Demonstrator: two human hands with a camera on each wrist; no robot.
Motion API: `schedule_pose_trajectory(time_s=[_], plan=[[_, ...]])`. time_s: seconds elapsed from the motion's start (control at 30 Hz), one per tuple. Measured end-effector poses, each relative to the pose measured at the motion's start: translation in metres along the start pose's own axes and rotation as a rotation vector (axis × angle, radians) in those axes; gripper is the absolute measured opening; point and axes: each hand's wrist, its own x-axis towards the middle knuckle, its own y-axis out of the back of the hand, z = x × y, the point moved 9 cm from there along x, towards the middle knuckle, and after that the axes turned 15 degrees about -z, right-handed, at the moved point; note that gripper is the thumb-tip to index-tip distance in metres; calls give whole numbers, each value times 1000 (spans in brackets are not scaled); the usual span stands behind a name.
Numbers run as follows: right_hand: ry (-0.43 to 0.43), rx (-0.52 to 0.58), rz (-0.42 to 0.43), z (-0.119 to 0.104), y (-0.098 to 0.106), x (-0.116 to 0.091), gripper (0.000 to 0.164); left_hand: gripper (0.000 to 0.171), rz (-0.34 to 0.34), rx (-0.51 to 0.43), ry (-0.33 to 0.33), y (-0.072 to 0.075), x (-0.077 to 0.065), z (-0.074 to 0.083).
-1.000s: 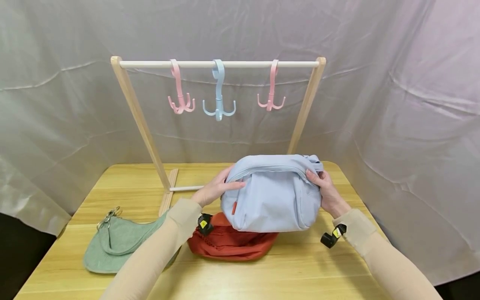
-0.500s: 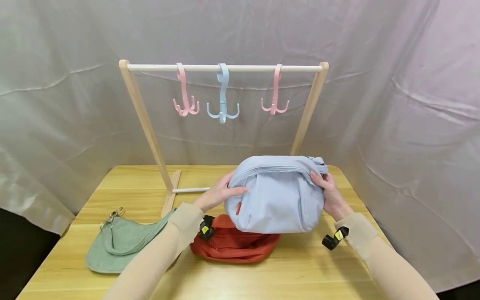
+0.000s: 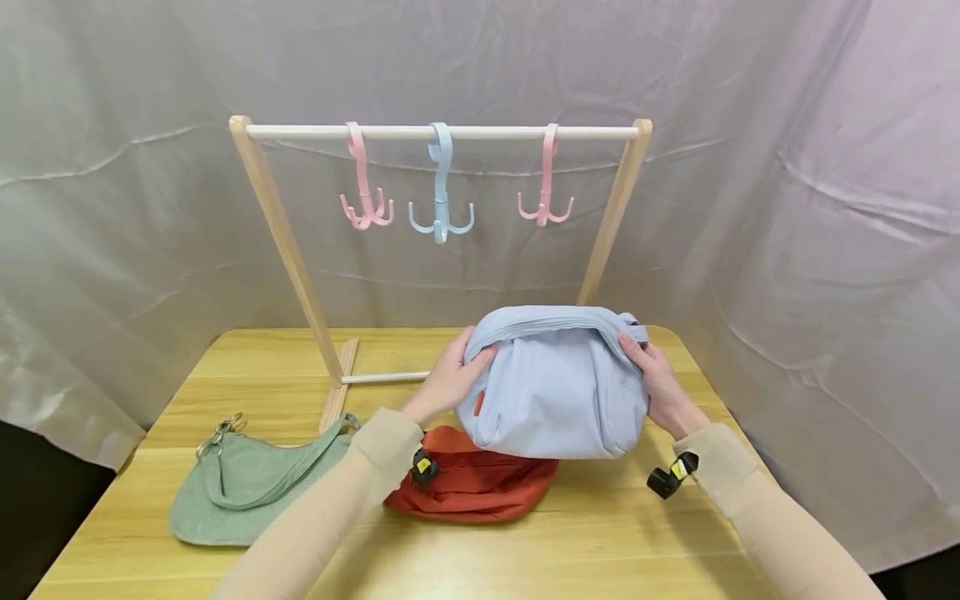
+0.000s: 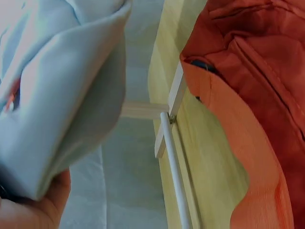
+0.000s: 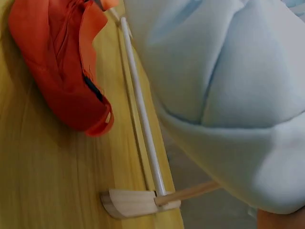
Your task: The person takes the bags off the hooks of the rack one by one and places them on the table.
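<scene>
A light blue fabric bag with a curved zip and a small red tag is held up above the table. My left hand grips its left upper side, thumb across the front. On the opposite side my right hand pinches the upper corner near the strap end, thumb in front. The fingers behind the bag are hidden. Below it a red bag lies on the table, partly covered in the head view; its orange-red strap shows in the left wrist view.
A green shoulder bag lies at the left of the table. Behind stands a wooden rack with a white rail. From it hang a left pink hook, a blue hook and a right pink hook.
My left hand has shifted slightly right and up along the blue bag's edge, its thumb now more bent. The bag has risen a little. My right hand keeps its hold.
</scene>
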Motion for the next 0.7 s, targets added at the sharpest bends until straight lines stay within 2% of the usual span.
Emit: schedule_pose_trajectory(time_s=[0.1, 0.27, 0.33, 0.53, 0.7], plan=[[0, -109, 11, -8, 4, -3, 16, 32, 49, 52, 39, -2, 2, -2], [3, -362, 9, -23, 12, -5, 62, 35, 47, 57, 90, -10, 7, -3], [-17, -456, 4, -26, 16, -6, 74, 35, 26, 54, 106, -15, 9, -3], [-85, -660, 24, -28, 31, -11, 70, 37, -54, 82, 140, -36, 15, -4], [-97, -805, 4, -26, 40, -15, 69, 48, -178, 65, 183, -63, 18, -9]])
